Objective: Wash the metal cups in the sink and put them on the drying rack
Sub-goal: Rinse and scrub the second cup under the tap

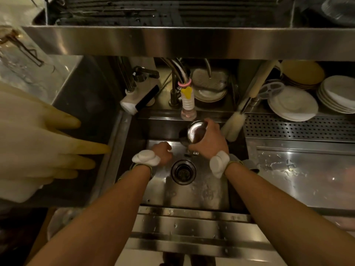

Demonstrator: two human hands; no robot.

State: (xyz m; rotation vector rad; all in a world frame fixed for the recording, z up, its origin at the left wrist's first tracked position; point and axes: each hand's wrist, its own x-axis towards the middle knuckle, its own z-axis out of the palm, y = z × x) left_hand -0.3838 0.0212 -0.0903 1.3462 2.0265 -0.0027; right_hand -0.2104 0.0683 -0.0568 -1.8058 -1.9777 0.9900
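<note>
My right hand point(212, 140) grips a shiny metal cup point(194, 132) over the back of the steel sink point(209, 192), just below the ribbed white faucet nozzle point(187, 106). The cup is tilted with its open mouth facing me. My left hand point(163, 152) is lower in the basin, left of the cup, fingers curled into a loose fist with nothing visible in it. White pads sit on both wrists. The round drain point(183, 171) lies between my wrists. A dark rack shelf point(172, 14) runs overhead.
A white bottle brush point(233, 125) leans at the sink's back right corner. Stacked white plates point(293, 104) and yellow plates point(303, 73) stand behind a perforated steel tray point(299, 128) on the right. Pale rubber gloves point(38, 139) hang close at the left. A wet steel counter point(307, 175) lies right.
</note>
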